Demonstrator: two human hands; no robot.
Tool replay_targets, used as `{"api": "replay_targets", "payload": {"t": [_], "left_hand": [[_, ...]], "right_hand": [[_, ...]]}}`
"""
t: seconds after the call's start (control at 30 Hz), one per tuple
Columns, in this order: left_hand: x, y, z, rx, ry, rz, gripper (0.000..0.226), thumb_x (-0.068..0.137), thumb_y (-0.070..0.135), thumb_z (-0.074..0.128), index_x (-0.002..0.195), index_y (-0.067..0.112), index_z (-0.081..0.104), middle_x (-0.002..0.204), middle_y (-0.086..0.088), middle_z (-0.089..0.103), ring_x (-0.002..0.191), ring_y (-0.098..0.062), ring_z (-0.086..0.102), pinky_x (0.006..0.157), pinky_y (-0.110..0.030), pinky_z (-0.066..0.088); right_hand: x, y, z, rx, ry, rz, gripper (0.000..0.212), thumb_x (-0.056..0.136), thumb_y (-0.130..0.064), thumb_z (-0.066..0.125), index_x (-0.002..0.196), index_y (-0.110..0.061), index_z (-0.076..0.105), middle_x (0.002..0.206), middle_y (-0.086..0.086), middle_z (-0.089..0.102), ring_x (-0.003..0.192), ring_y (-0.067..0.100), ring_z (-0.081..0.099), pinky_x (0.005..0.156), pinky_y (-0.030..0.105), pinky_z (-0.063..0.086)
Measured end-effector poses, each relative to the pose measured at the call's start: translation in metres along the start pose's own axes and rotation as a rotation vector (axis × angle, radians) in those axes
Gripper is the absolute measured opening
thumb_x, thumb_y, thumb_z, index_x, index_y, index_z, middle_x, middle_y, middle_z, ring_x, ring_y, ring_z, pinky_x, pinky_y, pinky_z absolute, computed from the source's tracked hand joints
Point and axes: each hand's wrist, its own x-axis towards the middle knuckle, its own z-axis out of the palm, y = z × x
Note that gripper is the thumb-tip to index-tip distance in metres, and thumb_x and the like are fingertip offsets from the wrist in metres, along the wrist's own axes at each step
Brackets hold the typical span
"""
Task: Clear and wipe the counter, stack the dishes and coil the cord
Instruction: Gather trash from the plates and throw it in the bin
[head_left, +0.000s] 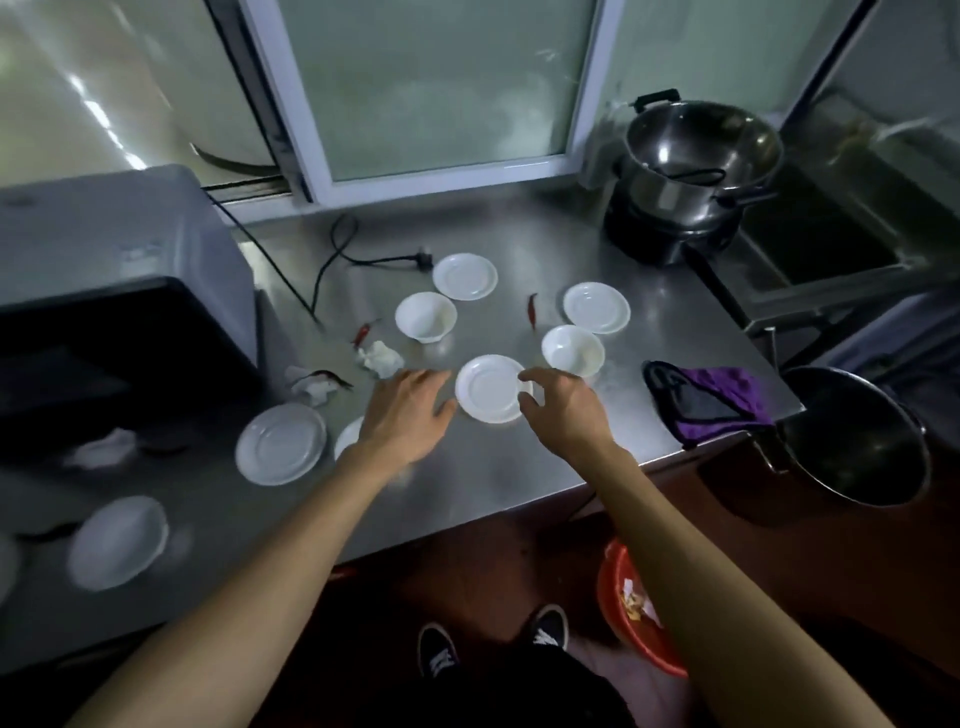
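Note:
Several white plates and bowls lie scattered on the steel counter (493, 467). My right hand (563, 410) curls over the right rim of the nearest white plate (488, 387), thumb and forefinger apart and touching the edge; the plate lies flat. My left hand (410, 415) is spread open just left of that plate, covering part of another plate (347, 441). Two bowls (426, 317) (573, 349) stand behind. A black cord (337, 249) with its plug (423, 262) lies loose at the back. A purple cloth (706, 400) sits at the right edge.
Red chilies (532, 309) (363, 332) and crumpled tissues (382, 358) litter the counter. A microwave (104, 270) stands at the left, a steel pot (696, 156) on a cooker at the back right, a sink (815, 244) beyond. On the floor are a big pot (857, 436) and a red bin (639, 613).

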Motion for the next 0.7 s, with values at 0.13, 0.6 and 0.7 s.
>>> {"api": "replay_targets", "payload": {"t": [0.13,0.6,0.7], "left_hand": [[-0.016,-0.035,-0.013,-0.021,0.011,-0.125,0.047,0.096,0.037,0.057,0.138,0.017,0.056,0.135,-0.007,0.062,0.125,-0.031,0.054,0.098,-0.045,0.047],[-0.058,-0.099,-0.029,-0.079,0.045,-0.537,0.047,0.094,0.038,0.052,0.137,0.019,0.057,0.134,-0.01,0.06,0.124,-0.033,0.053,0.103,-0.047,0.043],[-0.073,-0.112,-0.029,-0.064,0.035,-0.625,0.047,0.097,0.032,0.056,0.141,0.016,0.054,0.144,-0.012,0.053,0.13,-0.034,0.049,0.108,-0.045,0.04]], "right_hand": [[0.015,-0.031,0.022,-0.027,-0.082,-0.078,0.036,0.095,-0.028,0.058,0.13,-0.021,0.064,0.132,0.005,0.065,0.119,0.028,0.059,0.1,0.036,0.044],[0.077,-0.104,0.094,0.033,-0.402,-0.363,0.037,0.094,-0.033,0.06,0.13,-0.024,0.062,0.128,0.007,0.066,0.112,0.029,0.063,0.098,0.039,0.05],[0.082,-0.125,0.11,0.029,-0.469,-0.41,0.037,0.094,-0.032,0.057,0.131,-0.025,0.061,0.129,0.006,0.065,0.113,0.027,0.062,0.099,0.038,0.049]]}}
